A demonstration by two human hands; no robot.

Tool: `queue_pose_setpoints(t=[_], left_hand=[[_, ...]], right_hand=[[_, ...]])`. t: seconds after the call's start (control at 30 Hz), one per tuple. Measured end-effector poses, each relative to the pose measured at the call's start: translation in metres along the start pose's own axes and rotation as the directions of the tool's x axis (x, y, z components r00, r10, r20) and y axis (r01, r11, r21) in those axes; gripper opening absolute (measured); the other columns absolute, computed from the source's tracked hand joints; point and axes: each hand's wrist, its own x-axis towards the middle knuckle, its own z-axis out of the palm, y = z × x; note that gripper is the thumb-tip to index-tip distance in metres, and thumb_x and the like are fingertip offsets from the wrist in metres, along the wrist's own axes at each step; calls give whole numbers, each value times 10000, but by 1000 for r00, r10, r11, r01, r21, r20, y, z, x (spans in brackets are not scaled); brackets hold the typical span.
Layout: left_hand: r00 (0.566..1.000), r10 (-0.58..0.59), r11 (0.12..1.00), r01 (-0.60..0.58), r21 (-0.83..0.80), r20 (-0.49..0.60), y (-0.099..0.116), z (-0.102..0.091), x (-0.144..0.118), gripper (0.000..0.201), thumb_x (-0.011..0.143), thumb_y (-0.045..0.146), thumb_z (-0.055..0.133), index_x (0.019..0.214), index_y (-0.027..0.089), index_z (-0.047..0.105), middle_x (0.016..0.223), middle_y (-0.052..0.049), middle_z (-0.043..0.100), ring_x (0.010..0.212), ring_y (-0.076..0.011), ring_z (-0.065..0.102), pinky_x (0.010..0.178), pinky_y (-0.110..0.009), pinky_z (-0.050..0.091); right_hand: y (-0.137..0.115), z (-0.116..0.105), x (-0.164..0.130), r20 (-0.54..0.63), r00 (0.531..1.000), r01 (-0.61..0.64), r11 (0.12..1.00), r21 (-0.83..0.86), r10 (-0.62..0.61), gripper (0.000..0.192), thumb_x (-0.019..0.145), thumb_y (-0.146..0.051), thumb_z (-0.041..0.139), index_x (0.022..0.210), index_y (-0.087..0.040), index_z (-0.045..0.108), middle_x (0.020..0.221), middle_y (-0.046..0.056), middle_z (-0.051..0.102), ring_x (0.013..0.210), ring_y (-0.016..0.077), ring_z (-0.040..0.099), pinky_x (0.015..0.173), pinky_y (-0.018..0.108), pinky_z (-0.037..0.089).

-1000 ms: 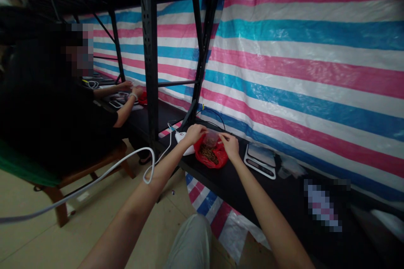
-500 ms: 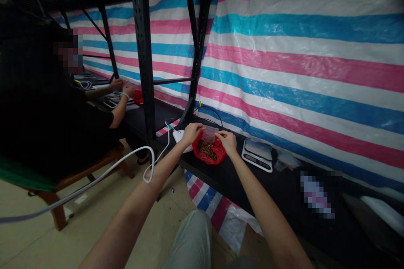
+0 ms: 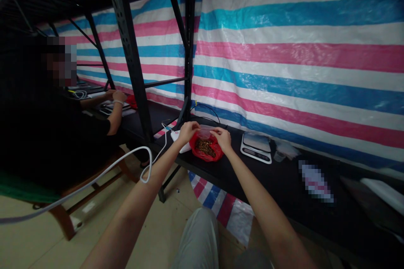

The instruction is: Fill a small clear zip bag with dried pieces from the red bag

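Note:
My left hand [image 3: 190, 132] and my right hand [image 3: 222, 138] pinch opposite sides of a small clear plastic bag [image 3: 205, 131]. The bag is stretched between them over a red plastic bag [image 3: 217, 153]. Inside the red bag lies a heap of small brownish-gold pieces [image 3: 205, 148], too small to name. Left of the red bag, partly behind my left wrist, is a white device [image 3: 176, 135] with a white cable plugged in. To the right of my right hand a white digital scale [image 3: 256, 148] rests on the black tabletop [image 3: 230, 172].
Crumpled clear plastic bags [image 3: 285, 150] lie right of the scale. A black metal shelf post [image 3: 129, 46] rises at the left, and a white cable [image 3: 104, 178] loops across my left forearm. Another person [image 3: 47, 134] sits at the left. Striped sheeting [image 3: 284, 59] hangs behind the table.
The camera view has shifted slightly. The clear bag is now spread wider between my hands, which still pinch it above the red bag.

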Motion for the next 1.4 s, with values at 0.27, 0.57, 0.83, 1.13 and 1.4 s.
queue_pose_setpoints(t=[0.27,0.57,0.83,1.13,1.4], left_hand=[[1000,1,998,-2,-61,-16,-4,6,3,85,725,164,596,747,156,677,769,-34,689,725,-147,614,707,-244,452],[995,44,973,-21,-231,93,-3,9,1,172,706,248,635,824,127,665,805,-46,688,735,-146,621,690,-236,465],[997,-65,985,69,-155,28,1,12,1,103,716,231,613,743,153,675,721,-30,688,686,-144,623,629,-224,450],[984,10,971,33,-237,177,16,16,0,230,709,331,625,769,119,692,725,-53,694,656,-150,619,615,-219,441],[978,135,963,-91,-255,162,58,46,6,179,723,168,534,779,141,702,707,-30,688,623,-125,603,594,-198,432]], right_hand=[[2,-5,-2,11,999,-35,999,-40,35,128,681,-329,649,775,-254,694,749,-4,708,692,157,644,636,245,476],[8,-4,3,48,997,50,987,155,-58,230,681,-346,632,844,-194,693,839,35,706,686,153,626,648,250,473],[6,-14,-6,63,997,-50,996,-74,54,222,689,-438,621,792,-262,708,769,0,703,697,174,630,639,260,449],[21,-23,-10,66,995,65,989,133,-74,243,743,-409,568,840,-208,664,793,13,691,670,147,624,620,237,470],[46,-72,-21,160,987,-44,974,221,8,214,695,-331,616,799,-157,685,699,34,695,449,116,576,463,220,451]])
